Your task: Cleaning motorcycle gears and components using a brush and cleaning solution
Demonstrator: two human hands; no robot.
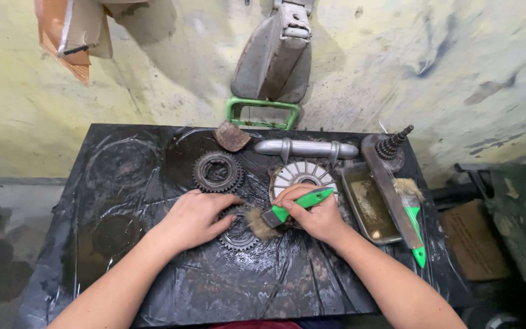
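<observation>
1. Head view: your left hand (195,218) lies flat with fingers spread on the small gear (238,231), pinning it to the black sheet (153,268) near the table's middle.
2. Your right hand (316,214) is closed around the green handle of a brush (287,212); its bristles touch the gear's right rim, just beside your left fingertips.
3. The gear sits well in from every table edge, with the most open sheet toward you and to the left.
4. A larger gear (217,172) lies just behind your left hand, apart from it by a narrow strip of sheet.
5. A pale finned disc (302,175) lies right behind your right hand, which partly covers it.
6. To your right stands a metal tray (369,207) with murky liquid, close to your right wrist, so room there is tight.
7. A flat metal bar (391,189) lies along the tray's far side, carrying a second brush (412,216) with a green handle that reaches the table's right edge.
8. A stepped cog shaft (394,143) stands at the back right corner.
9. A grey tube (305,148) and a rusty plate (231,136) lie along the back edge, against the wall.
10. The left part of the sheet carries only round oily marks, and the near edge between your forearms is bare, wrinkled sheet.
</observation>
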